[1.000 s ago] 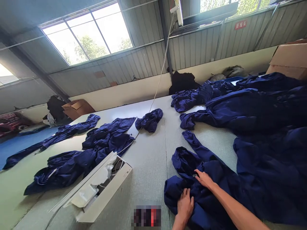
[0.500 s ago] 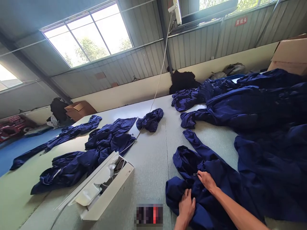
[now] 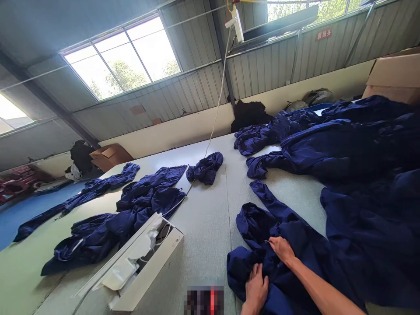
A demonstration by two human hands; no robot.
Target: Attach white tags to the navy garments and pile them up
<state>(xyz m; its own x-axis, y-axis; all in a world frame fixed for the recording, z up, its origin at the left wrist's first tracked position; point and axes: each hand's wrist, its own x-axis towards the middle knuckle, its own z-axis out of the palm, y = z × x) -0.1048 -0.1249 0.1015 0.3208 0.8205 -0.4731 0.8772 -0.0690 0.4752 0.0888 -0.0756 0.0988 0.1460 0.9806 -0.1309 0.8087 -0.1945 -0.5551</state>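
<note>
A dark blue garment (image 3: 303, 249) with a rounded, hood-like part lies bunched at the front right of the table. My left hand (image 3: 256, 288) rests on its near folds, fingers stretched over the cloth and thumb a little apart. Just beyond it, to the right, my right hand (image 3: 282, 250) is closed in a pinch. A small, pale, metal-looking tool (image 3: 267, 241) pokes out from those fingertips, right against the cloth. Most of the tool is hidden inside the hand, so its kind is not clear.
More dark blue garments (image 3: 348, 146) are heaped at the right, and others (image 3: 108, 234) lie along the left of the table (image 3: 206, 223). An open white casing (image 3: 154, 269) with a cable stands at front centre-left. Cardboard boxes (image 3: 111, 157) sit beyond the table.
The view has tilted up slightly, so the table sits a little lower. Both hands stay at almost the same places on the garment.
</note>
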